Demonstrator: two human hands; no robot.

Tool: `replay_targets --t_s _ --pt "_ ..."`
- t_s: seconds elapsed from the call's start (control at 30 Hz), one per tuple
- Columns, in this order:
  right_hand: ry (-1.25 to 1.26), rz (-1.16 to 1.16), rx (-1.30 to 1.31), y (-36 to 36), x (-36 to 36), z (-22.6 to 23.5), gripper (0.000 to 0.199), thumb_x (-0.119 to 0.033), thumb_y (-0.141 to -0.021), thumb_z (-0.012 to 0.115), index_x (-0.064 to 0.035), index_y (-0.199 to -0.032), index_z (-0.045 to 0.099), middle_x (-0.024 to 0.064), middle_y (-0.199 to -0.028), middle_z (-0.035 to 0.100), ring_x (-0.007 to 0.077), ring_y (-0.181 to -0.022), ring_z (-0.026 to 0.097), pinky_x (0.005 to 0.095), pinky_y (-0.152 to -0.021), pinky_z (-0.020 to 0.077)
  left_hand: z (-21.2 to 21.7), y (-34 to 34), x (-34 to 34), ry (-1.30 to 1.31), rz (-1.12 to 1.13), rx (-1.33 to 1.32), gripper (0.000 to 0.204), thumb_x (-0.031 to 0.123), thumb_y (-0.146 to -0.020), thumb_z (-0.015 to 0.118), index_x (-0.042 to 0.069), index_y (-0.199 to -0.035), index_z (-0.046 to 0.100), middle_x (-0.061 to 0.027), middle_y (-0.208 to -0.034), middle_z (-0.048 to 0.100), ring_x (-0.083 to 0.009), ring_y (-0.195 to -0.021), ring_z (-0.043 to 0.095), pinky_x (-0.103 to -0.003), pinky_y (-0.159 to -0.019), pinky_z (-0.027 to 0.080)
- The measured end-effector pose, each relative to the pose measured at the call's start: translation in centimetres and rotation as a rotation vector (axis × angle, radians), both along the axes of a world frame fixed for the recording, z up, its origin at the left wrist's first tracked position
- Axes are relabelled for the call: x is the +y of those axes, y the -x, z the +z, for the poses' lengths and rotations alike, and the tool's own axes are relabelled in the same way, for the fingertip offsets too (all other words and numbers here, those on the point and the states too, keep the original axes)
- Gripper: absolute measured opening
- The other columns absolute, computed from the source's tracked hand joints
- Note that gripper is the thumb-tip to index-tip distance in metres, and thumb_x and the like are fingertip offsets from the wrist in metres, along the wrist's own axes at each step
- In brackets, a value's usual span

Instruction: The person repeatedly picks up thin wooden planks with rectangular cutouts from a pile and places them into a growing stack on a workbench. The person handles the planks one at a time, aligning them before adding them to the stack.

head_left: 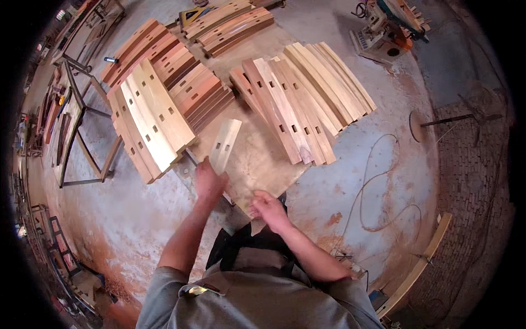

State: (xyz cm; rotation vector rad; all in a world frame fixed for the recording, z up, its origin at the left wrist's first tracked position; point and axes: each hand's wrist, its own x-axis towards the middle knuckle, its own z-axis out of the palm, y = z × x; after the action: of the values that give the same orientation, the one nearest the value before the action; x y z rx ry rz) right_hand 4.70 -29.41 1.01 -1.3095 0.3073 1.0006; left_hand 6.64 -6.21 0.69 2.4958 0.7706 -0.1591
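My left hand (210, 182) is closed at the near end of a short pale wooden board (225, 146), which has two small rectangular slots side by side. The board tilts over the tabletop (257, 170). At the near corner of the table, my right hand (268, 209) has its fingers curled in; whatever they hold, if anything, is hidden. Left of the short board lies a stack of pale slotted wooden slats (148, 115). To its right is another row of slotted slats (285, 104), some reddish, some light.
Reddish slotted slats (192, 82) lie behind the left stack, and more slats (235, 30) sit at the far end. A metal frame (82, 120) stands at left, a machine (383, 35) at far right. A cable (364, 186) loops over the floor at right.
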Motion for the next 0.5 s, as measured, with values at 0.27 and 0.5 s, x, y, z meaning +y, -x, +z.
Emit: replay_targets --t_s 0.27,0.5 --pt "-0.25 -0.555 0.061 -6.7 -6.3 4.4 0.023 -0.02 -0.096 0.058 -0.0114 -0.115 0.052 0.0083 -0.102 0.064 0.0186 -0.081 0.064 0.0336 -0.068 0.0555 -2.1 -1.5 3.7 -0.217 -0.104 -0.081 0.077 0.021 -0.074 0.067 -0.005 -0.139 0.035 -0.0271 -0.13 0.047 -0.0417 -0.118 0.046 -0.047 -0.101 0.038" --pt "-0.335 -0.657 0.085 -8.5 -6.6 5.1 0.027 -0.03 -0.096 0.058 -0.0099 -0.113 0.054 0.0074 -0.101 0.064 0.0199 -0.085 0.063 0.036 -0.071 0.0557 2.0 -3.2 -1.6 -0.093 -0.264 -0.226 0.071 0.028 -0.082 0.068 0.0 -0.14 0.037 -0.0239 -0.129 0.053 -0.0377 -0.121 0.048 -0.045 -0.101 0.04"
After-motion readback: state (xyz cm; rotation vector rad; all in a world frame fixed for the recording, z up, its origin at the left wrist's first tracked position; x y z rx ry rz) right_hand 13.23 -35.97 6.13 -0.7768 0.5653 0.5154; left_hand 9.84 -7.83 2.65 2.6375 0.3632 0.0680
